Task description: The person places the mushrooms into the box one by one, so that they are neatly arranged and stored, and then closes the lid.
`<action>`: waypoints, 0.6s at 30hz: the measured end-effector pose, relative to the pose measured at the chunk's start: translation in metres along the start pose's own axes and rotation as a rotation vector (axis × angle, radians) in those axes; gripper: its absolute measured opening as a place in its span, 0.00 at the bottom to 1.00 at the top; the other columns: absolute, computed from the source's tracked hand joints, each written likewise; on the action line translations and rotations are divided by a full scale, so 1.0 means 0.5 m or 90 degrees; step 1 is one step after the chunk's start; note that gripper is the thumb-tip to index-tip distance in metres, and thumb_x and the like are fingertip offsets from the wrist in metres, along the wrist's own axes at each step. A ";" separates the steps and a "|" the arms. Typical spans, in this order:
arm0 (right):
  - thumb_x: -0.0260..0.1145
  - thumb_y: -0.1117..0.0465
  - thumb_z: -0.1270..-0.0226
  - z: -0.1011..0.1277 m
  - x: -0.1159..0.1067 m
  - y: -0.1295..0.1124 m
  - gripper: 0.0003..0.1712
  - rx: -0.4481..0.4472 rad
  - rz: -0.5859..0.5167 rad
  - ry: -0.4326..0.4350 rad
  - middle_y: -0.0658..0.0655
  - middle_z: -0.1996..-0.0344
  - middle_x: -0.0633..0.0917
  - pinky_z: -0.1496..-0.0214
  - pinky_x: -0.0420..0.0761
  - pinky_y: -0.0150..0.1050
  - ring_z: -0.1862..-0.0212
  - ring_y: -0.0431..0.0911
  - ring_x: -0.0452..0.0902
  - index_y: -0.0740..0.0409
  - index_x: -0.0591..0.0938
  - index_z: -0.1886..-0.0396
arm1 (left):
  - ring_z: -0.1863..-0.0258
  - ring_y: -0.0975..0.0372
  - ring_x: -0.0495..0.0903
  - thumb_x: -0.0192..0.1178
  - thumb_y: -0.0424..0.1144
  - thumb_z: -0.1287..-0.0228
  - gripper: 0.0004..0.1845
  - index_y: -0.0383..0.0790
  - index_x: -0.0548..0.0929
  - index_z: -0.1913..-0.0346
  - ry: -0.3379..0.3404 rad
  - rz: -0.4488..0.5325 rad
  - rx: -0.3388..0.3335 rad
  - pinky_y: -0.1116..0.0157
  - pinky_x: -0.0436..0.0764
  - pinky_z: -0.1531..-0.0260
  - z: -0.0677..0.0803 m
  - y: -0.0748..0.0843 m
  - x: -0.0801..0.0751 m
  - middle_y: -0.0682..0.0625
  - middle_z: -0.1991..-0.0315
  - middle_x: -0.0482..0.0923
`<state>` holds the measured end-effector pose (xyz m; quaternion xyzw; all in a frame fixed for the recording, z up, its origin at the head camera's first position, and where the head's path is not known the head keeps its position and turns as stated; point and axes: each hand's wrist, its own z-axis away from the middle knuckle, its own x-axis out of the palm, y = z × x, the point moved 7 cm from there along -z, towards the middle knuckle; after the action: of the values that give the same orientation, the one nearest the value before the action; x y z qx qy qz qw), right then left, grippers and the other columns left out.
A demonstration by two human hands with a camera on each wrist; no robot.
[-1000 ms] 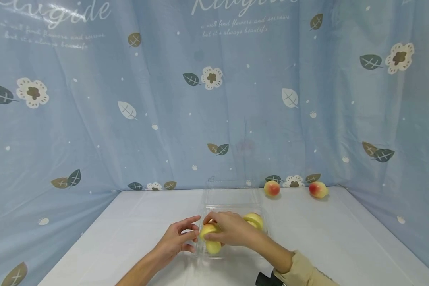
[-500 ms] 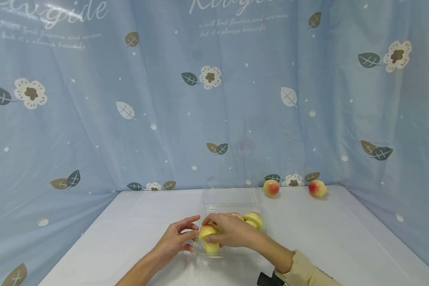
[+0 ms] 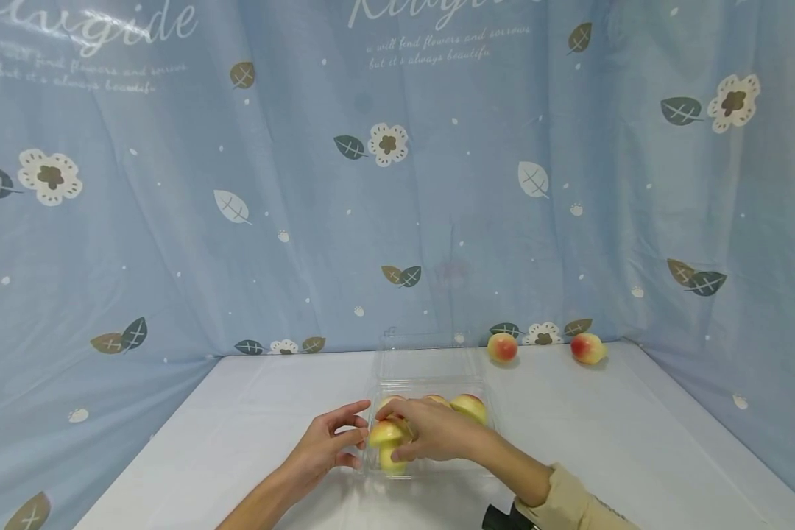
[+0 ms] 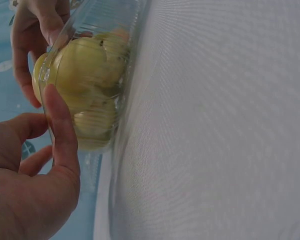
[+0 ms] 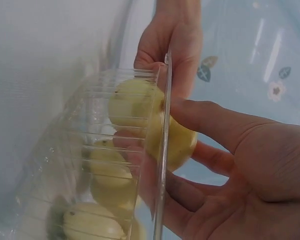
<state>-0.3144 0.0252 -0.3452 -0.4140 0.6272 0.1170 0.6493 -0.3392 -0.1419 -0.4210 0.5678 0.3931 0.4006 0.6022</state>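
The right hand (image 3: 433, 434) grasped a yellow peach (image 3: 386, 433) at the left rim of the clear plastic box (image 3: 430, 386), fingers curled round the fruit. The left hand (image 3: 324, 445) pinched that same rim from outside, thumb (image 4: 60, 130) pressed against the wall. More peaches (image 3: 469, 405) lay inside the box, which sat near the front edge of the white worktop (image 3: 636, 442). Two reddish peaches (image 3: 502, 347) rested at the worktop's far edge, toward the right corner, against the blue curtain (image 3: 172, 184).
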 end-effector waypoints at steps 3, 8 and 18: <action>0.75 0.49 0.43 0.002 -0.001 0.001 0.29 -0.008 -0.001 -0.001 0.38 0.52 0.83 0.39 0.70 0.46 0.60 0.29 0.75 0.41 0.76 0.41 | 0.64 0.64 0.77 0.63 0.37 0.34 0.35 0.35 0.63 0.27 0.002 0.002 0.000 0.69 0.84 0.72 0.000 0.000 0.000 0.48 0.52 0.72; 0.74 0.51 0.42 0.005 -0.005 -0.001 0.28 -0.018 -0.006 -0.005 0.39 0.52 0.84 0.39 0.70 0.45 0.56 0.31 0.76 0.43 0.77 0.41 | 0.64 0.64 0.77 0.63 0.37 0.34 0.35 0.35 0.63 0.27 0.000 0.001 0.002 0.69 0.84 0.72 -0.001 0.000 0.000 0.48 0.52 0.72; 0.74 0.54 0.41 0.008 0.002 -0.004 0.28 -0.013 -0.052 -0.050 0.44 0.49 0.83 0.60 0.77 0.25 0.68 0.29 0.75 0.44 0.78 0.40 | 0.65 0.64 0.77 0.63 0.37 0.34 0.35 0.34 0.63 0.27 0.000 0.003 0.003 0.69 0.84 0.72 -0.001 0.000 -0.001 0.50 0.53 0.72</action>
<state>-0.3099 0.0261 -0.3457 -0.4408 0.5827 0.1128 0.6734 -0.3399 -0.1419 -0.4212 0.5701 0.3932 0.4009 0.5998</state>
